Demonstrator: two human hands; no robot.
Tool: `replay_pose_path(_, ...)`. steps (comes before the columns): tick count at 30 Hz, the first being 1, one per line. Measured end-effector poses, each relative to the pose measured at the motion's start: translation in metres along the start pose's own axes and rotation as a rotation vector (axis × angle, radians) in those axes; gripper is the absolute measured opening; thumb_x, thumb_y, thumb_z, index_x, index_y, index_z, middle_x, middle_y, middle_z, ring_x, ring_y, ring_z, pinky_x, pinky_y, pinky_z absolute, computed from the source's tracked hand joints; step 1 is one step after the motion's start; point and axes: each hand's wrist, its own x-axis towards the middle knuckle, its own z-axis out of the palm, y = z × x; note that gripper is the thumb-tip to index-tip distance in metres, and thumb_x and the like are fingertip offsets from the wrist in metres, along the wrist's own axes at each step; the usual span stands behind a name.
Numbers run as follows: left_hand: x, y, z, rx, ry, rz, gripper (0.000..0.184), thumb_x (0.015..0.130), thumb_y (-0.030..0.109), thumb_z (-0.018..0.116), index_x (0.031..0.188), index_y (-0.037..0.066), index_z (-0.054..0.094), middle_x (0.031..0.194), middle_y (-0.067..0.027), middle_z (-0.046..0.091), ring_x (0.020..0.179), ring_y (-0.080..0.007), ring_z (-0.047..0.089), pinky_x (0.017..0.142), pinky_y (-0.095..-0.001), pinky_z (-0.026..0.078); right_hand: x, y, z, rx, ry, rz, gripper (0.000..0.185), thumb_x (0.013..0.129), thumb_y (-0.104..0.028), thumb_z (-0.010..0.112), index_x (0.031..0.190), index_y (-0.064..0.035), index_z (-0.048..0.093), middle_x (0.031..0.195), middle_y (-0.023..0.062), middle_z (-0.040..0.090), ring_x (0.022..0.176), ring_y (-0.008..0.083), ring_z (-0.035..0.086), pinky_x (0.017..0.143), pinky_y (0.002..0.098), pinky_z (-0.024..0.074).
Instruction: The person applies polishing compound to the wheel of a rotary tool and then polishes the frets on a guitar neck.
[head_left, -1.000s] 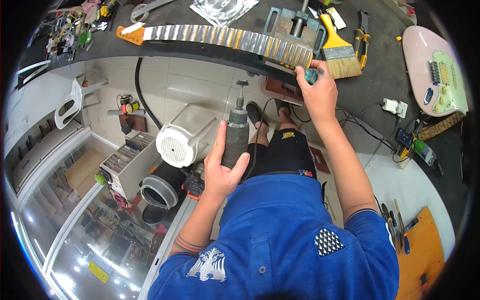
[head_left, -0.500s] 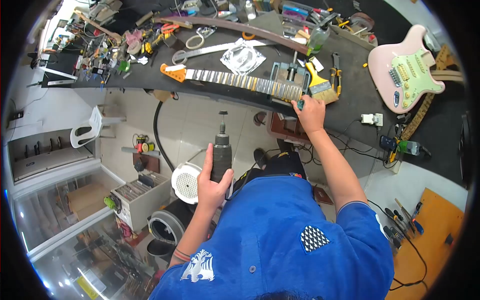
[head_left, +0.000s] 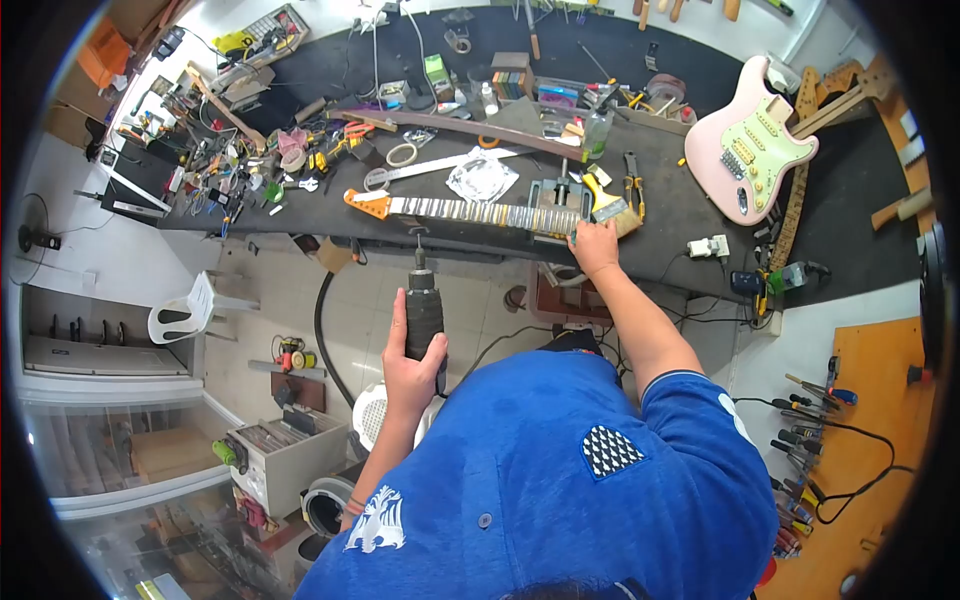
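Note:
My left hand (head_left: 408, 375) is wrapped round a black rotary tool (head_left: 424, 318), held upright in front of the bench's edge with a small disc at its tip. On the bench lies a guitar neck (head_left: 480, 212) with an orange headstock (head_left: 367, 204) at its left end; shiny strips cross its fingerboard. My right hand (head_left: 598, 247) is closed at the neck's right end, its fingertips round a small teal thing mostly hidden by them. Beneath that end is a grey metal vise (head_left: 552, 192). A yellow-handled brush (head_left: 605, 202) lies just beyond my right hand.
A pink guitar body (head_left: 745, 145) lies at the bench's right. Pliers (head_left: 633, 185), a steel ruler (head_left: 440, 168) and a clear plastic bag (head_left: 482, 178) lie behind the neck. Loose tools and parts (head_left: 250, 165) crowd the left. A white chair (head_left: 190, 310) stands on the floor.
The view has tilted up, showing more of the bench's back. The left hand still holds the rotary tool upright, and the right hand stays at the neck's right end.

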Motion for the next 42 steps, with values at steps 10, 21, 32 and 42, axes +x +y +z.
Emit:
replay_pose_path(10,-0.010,-0.007,-0.003,-0.264,0.120,-0.077,0.101,0.103,0.004,0.080,0.191,0.011,0.032,0.115,-0.0110,0.077,0.086,-0.0185,0.077,0.077,-0.0360,0.068,-0.014,0.007,-0.024,0.025,-0.206,0.223,0.037,0.096,-0.041,0.090,0.117,-0.0121,0.081,0.101,0.0150,0.088,0.100,0.0357,0.085,0.110,0.0567,0.0514)
replay_pose_path(21,-0.003,-0.035,0.044,-0.556,0.206,-0.240,0.065,0.103,0.017,0.079,0.161,0.001,0.055,0.113,-0.0195,0.077,0.091,-0.0292,0.084,0.076,-0.0414,0.073,0.015,0.058,-0.014,0.279,-0.179,-0.154,0.031,0.099,-0.039,0.092,0.113,-0.0129,0.083,0.103,0.0127,0.087,0.103,0.0336,0.081,0.102,0.0477,0.0518)
replay_pose_path(32,0.031,-0.056,0.138,-0.449,0.140,-0.438,0.066,0.105,0.017,0.081,0.160,0.003,0.046,0.112,-0.0186,0.076,0.089,-0.0286,0.083,0.079,-0.0418,0.072,0.023,0.068,-0.002,0.420,-0.121,-0.281,0.034,0.094,-0.036,0.096,0.103,-0.0120,0.072,0.097,0.0083,0.080,0.093,0.0332,0.076,0.094,0.0470,0.0504)
replay_pose_path(42,0.090,-0.133,0.215,0.181,-0.188,-0.363,0.080,0.095,0.014,0.093,0.160,0.003,0.046,0.133,-0.0208,0.076,0.121,-0.0322,0.079,0.109,-0.0444,0.061,-0.030,0.065,-0.004,1.019,-0.504,0.114,0.028,0.099,-0.022,0.091,0.096,-0.0025,0.071,0.105,0.0131,0.074,0.099,0.0377,0.074,0.093,0.0431,0.0578)
